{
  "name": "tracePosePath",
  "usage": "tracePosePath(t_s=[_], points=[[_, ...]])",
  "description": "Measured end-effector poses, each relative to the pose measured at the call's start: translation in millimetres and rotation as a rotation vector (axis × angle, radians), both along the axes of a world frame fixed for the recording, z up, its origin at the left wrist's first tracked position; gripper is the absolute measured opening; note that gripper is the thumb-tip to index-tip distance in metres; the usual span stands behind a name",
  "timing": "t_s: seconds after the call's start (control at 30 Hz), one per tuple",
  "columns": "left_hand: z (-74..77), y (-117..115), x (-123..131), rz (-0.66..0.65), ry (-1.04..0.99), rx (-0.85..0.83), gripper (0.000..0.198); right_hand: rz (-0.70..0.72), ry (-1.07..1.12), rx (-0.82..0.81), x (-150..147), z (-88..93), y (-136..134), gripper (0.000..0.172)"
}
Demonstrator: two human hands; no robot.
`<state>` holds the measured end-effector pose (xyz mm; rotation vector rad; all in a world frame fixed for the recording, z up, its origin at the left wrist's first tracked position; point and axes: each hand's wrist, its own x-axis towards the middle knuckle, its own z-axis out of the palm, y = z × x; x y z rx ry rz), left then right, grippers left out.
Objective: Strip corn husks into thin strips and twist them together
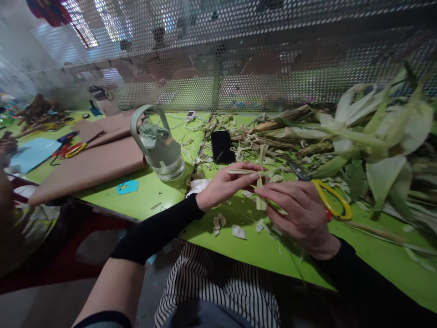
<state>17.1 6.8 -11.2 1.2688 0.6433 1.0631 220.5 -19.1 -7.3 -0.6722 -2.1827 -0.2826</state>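
Between my two hands, just above the green table (205,232), is a small cross-shaped piece of pale corn husk strips (261,200). My left hand (230,183) pinches it from the left, with a strip sticking out past the thumb. From the right, my right hand (300,212) grips its lower part between thumb and fingers. Beyond the right hand lie scissors with yellow and red handles (346,207), their blades pointing away and partly among husk scraps. A black phone (222,146) lies flat just behind my left hand.
A large heap of corn husks (382,136) covers the right side. To the left stand a pale green water bottle (162,152), brown paper (99,166) and a blue tag (127,187). A perforated metal screen (218,59) borders the back. Another person's hand (7,146) shows far left.
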Motion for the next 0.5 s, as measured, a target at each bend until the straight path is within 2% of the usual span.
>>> tracePosePath(t_s=[0.23,0.5], points=[[0.8,-3.2,1.8,-0.017,-0.034,-0.094,0.06,-0.002,-0.012,0.028,-2.3,-1.6,-2.0,0.022],[-2.3,0.0,3.1,-0.035,-0.039,-0.127,0.058,0.015,-0.059,0.101,-4.5,-2.9,-0.9,0.022]])
